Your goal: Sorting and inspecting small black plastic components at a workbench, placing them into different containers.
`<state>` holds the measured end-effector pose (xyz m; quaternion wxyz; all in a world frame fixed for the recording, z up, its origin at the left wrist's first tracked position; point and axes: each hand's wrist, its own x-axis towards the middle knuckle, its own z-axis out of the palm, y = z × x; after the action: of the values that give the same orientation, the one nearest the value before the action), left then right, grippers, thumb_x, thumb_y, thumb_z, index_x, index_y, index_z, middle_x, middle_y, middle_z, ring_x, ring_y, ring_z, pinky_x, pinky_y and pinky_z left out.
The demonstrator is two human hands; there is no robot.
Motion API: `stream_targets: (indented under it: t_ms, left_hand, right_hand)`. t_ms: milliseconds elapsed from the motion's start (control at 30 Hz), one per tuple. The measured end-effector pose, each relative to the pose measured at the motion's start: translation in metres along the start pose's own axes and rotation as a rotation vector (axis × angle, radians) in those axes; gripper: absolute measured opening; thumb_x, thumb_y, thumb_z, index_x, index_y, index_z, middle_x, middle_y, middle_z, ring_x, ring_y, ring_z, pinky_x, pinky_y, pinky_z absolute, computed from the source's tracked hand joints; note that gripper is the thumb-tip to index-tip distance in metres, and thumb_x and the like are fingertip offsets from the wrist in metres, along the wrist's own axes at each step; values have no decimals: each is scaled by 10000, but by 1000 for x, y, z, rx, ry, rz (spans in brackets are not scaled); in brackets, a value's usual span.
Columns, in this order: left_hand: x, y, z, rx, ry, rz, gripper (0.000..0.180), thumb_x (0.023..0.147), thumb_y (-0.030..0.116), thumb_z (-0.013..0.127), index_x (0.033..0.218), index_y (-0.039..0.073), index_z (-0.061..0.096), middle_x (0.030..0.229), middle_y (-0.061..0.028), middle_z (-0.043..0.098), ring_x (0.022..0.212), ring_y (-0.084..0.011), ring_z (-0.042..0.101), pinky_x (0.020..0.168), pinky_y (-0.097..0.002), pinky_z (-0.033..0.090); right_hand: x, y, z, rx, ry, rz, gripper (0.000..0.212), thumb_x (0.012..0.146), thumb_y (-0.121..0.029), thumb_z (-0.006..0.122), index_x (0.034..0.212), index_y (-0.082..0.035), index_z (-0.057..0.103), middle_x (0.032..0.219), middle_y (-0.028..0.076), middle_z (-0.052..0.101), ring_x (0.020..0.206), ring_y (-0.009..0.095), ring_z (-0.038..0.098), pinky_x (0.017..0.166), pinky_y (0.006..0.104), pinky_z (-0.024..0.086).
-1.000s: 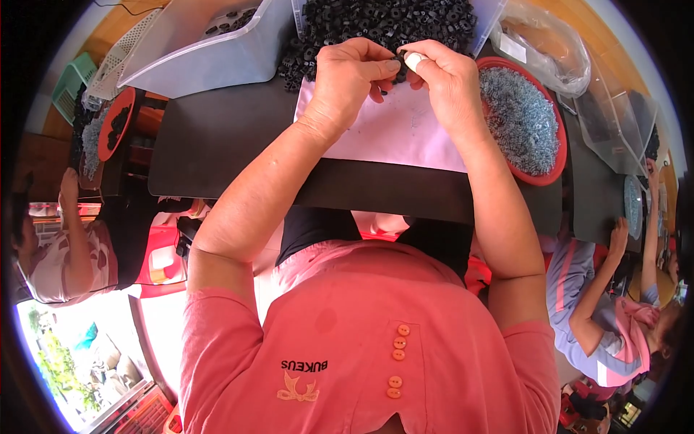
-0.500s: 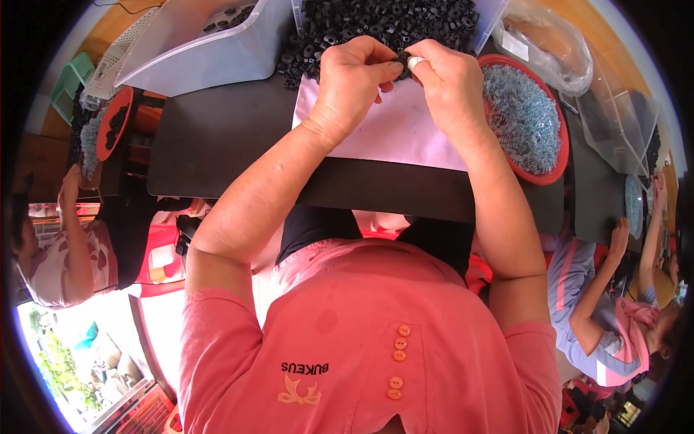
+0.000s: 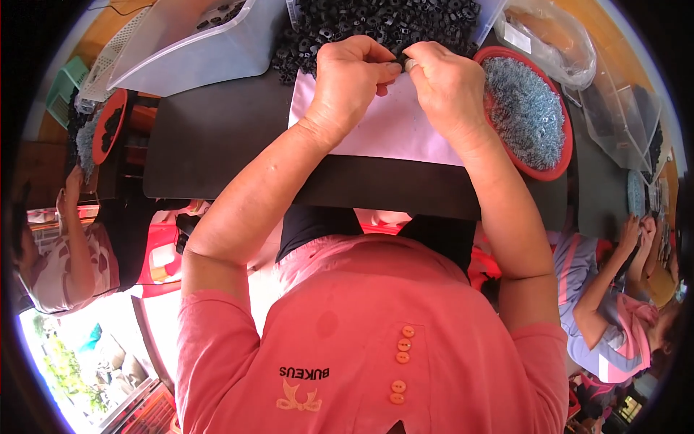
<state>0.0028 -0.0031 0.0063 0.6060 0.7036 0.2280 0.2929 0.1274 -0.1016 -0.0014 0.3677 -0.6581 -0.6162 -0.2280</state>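
Observation:
My left hand (image 3: 354, 81) and my right hand (image 3: 450, 90) meet over the near edge of a heap of small black plastic parts (image 3: 376, 22). Both are closed in a pinch, fingertips almost touching. A small black plastic part seems to be between them, mostly hidden by the fingers and hard to separate from the dark heap behind. A white wrap (image 3: 411, 64) shows on a digit of my right hand. Beneath my hands lies a pale pink sheet (image 3: 390, 134) on the dark table (image 3: 217, 137). Beside my right hand is a red basin (image 3: 568, 145) full of small clear-bluish pieces (image 3: 524, 108).
A translucent plastic bin (image 3: 195, 61) stands at the back left, with a few black parts inside. A clear plastic bag (image 3: 549, 47) lies at the back right. Co-workers sit at both sides, one person (image 3: 72, 253) left and another person (image 3: 607, 311) right.
My hands stay together in nearly the same place; my right fingers have shifted slightly. The whole view has moved a little. At the right, a co-worker's hand has moved.

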Motion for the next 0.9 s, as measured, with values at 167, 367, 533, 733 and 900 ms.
stream_targets:
  t_ms: [167,367,533,733,900]
  left_hand:
    - [0,2,0,-52,8,-131,58,826,36,675,848,-15,655,720,-61,651,576,-93,561,461,-211,368]
    - [9,-5,-3,-358,-30,-146,68,851,14,651,875,-50,649,739,-98,647,612,-160,594,516,-265,454]
    - [14,-12,-6,-495,-21,-137,72,820,-7,663,853,-71,658,742,-126,651,642,-203,618,563,-309,499]
    - [10,-6,-10,-510,-57,-145,46,786,-25,674,804,-67,669,721,-129,656,606,-206,617,540,-312,506]
    - [6,9,-10,-424,-31,-39,61,785,-4,690,794,-62,673,715,-124,657,592,-193,628,533,-285,509]
  right_hand:
    - [-5,-2,6,-29,7,-27,73,771,-79,618,750,-62,551,710,65,613,636,271,629,517,382,485]
    - [-1,-3,4,72,83,0,92,763,-104,643,821,-64,584,733,72,608,655,292,628,553,394,499]
    - [1,-12,4,0,75,14,180,723,-166,701,801,-72,569,729,61,599,634,280,614,543,386,494]
    - [1,-11,7,-150,173,-130,251,663,-193,746,714,-84,526,682,45,576,580,239,591,507,349,472]
    - [2,-10,7,18,260,-133,246,673,-198,768,789,-84,583,663,51,573,593,246,609,515,364,478]
